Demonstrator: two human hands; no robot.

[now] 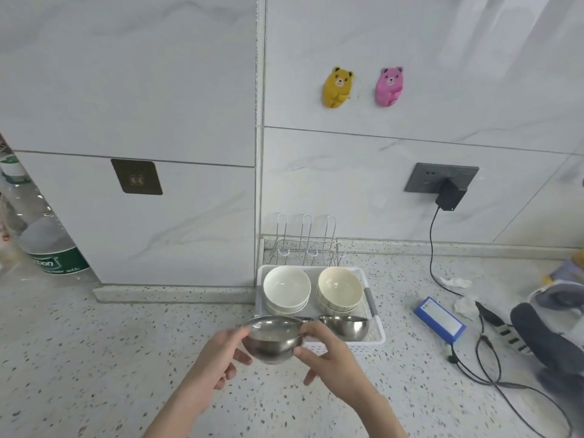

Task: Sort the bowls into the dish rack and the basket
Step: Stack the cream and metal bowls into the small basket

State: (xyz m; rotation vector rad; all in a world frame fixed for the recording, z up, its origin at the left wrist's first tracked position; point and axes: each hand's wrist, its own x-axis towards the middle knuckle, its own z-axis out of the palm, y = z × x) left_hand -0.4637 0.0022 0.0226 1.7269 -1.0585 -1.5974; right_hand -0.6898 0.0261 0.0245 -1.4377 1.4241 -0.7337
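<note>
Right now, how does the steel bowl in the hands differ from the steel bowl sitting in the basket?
The held steel bowl is off the counter, pinched at its rim by the left hand and right hand; the basket steel bowl rests untouched in the white basket. The held bowl is in front of the basket's near edge, while the other lies inside, before the cream bowls. Both are shiny metal, round and upright.

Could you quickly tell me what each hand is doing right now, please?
Left hand: grips the steel bowl by its left side.
Right hand: grips the same bowl by its right rim.
</note>
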